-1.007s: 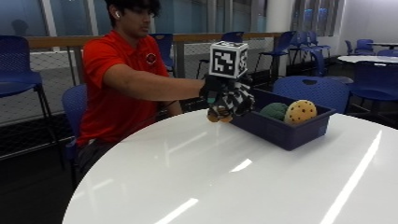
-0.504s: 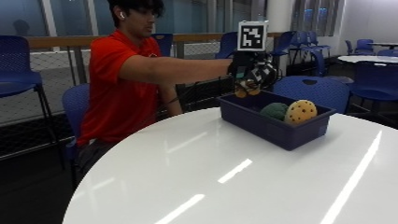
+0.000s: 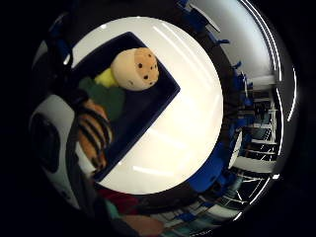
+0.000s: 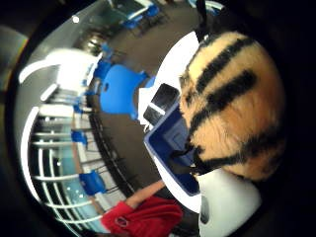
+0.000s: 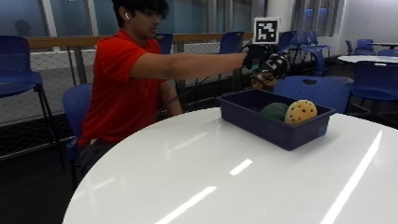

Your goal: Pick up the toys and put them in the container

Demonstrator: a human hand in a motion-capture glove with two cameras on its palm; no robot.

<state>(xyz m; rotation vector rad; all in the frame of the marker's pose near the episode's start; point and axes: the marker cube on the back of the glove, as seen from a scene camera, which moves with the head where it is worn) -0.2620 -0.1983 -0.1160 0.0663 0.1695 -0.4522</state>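
My gloved right hand (image 5: 266, 65) hangs in the air above the near-left end of the dark blue container (image 5: 261, 127) and grips an orange toy with black stripes (image 5: 264, 80). That striped toy (image 4: 232, 103) fills much of the thumb side palm view, and the striped toy (image 3: 93, 134) shows beside the palm in the little finger side view. Inside the container (image 3: 148, 113) lie a tan cookie toy with dark spots (image 5: 301, 111) and a green toy (image 5: 273, 111). The cookie toy (image 3: 135, 68) and green toy (image 3: 106, 98) sit side by side, with a bit of yellow between them.
The container stands at the far right of a round white table (image 5: 205, 177). Blue chairs (image 5: 311, 88) stand right behind the container and further back. Another blue chair (image 5: 18, 60) is at the far left. A railing runs along the back.
My hand has risen from table height beside the container, carrying the striped toy, and now hovers over the container's end.
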